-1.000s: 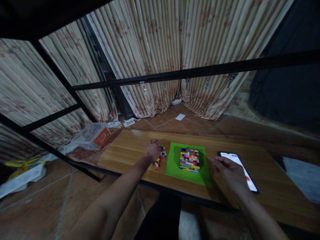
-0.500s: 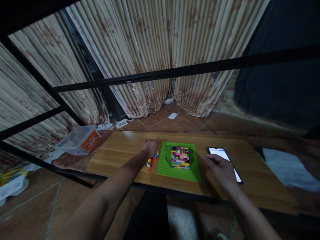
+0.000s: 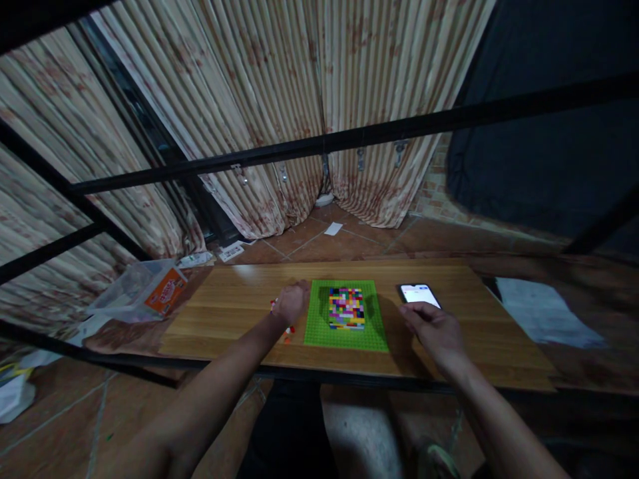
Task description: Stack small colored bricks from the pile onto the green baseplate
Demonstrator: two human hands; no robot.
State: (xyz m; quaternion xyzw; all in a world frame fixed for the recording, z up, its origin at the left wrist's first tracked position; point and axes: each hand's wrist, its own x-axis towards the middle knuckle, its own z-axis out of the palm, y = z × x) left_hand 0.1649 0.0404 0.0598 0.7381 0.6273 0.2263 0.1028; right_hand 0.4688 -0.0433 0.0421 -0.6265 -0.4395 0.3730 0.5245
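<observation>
My left hand (image 3: 292,303) is over a small pile of loose toy bricks (image 3: 288,331), left of a green baseplate (image 3: 375,326). Its fingers are curled down and closed; whatever they hold is hidden. On the baseplate stands a multicoloured block of stacked toy bricks (image 3: 346,308). Right of the plate, my right hand (image 3: 435,330) hovers with thumb and fingertips pinched together. Anything between them is too small to make out. A phone with a lit screen (image 3: 420,295) lies on the table, its lower part covered by that hand.
The wooden table (image 3: 234,299) has a black metal bar (image 3: 344,141) crossing beyond it. A clear plastic box (image 3: 132,289) with an orange label is on the left. White sheets (image 3: 544,313) lie at the right. Patterned curtains (image 3: 279,80) hang behind.
The view has shifted a little. My left hand has moved over the loose bricks and covers more of them. My right hand stays pinched and now covers the phone's lower part.
</observation>
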